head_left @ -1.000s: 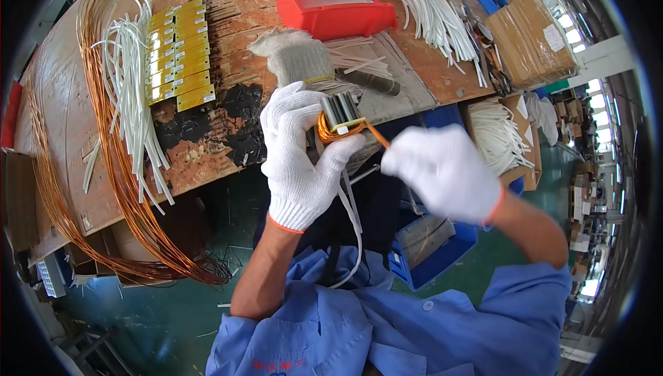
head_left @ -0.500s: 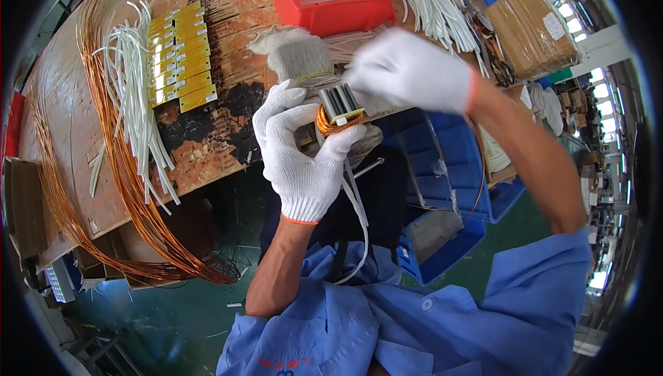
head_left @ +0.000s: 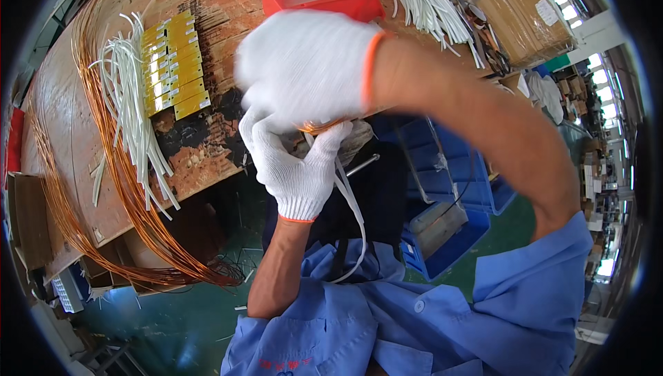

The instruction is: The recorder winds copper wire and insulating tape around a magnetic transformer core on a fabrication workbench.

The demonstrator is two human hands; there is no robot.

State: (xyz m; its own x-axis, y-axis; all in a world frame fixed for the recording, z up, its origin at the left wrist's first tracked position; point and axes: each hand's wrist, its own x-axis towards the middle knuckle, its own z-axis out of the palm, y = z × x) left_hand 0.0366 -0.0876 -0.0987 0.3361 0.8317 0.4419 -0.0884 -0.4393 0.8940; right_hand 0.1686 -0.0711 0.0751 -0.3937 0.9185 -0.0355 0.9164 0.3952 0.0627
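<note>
My left hand [head_left: 293, 169], in a white knit glove, is closed around a coil of copper wire [head_left: 321, 127], of which only the lower edge shows. Above it my right hand [head_left: 304, 65], gloved the same way, covers the rest of the coil. Motion smears its fingers, so I cannot make out what they hold. White sleeving [head_left: 353, 200] hangs down from beside my left thumb toward my lap. A metal rod [head_left: 364, 165] sticks out below the table edge, right of the left hand.
On the worn wooden table [head_left: 214, 158] lie yellow sheet pieces [head_left: 176, 65], white tubes [head_left: 128, 93] and long copper wires [head_left: 124, 162]. A red bin [head_left: 366, 6], more white tubes [head_left: 428, 6] and a cardboard box [head_left: 525, 20] stand farther back. Blue crates [head_left: 445, 245] are at the right.
My right hand has swept left from the coil's right side to pass over it, hiding the dark bars and the grey padded block. My left hand keeps its grip, shifted slightly.
</note>
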